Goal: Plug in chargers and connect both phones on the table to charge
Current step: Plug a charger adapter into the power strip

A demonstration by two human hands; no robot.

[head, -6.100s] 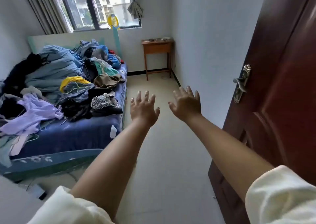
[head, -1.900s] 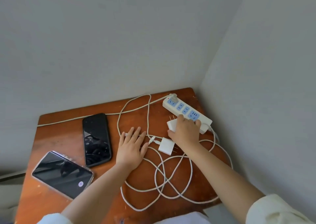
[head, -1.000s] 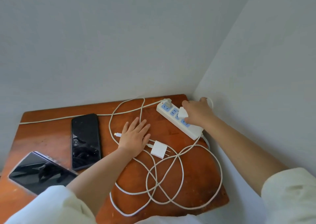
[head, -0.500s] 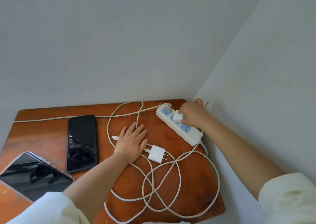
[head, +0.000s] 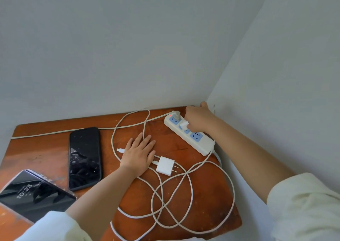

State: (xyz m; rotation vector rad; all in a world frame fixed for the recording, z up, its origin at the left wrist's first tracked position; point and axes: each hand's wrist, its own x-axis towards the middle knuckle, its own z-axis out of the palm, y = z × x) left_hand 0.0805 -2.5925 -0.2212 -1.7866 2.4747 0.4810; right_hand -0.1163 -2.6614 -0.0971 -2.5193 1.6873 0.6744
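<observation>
Charger point(head: 184, 125) lower now — under right hand point(head: 197, 118)

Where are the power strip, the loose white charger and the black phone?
power strip point(head: 203, 143), head view, bare white end near the table edge
loose white charger point(head: 165, 165), head view, middle of its body
black phone point(head: 85, 156), head view, centre of the screen

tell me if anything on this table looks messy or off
The white charging cables lie in a loose tangle of crossing loops near the table's front edge. The power strip sits askew, its near end overhanging the right edge. The nearer phone also lies at an angle.
</observation>
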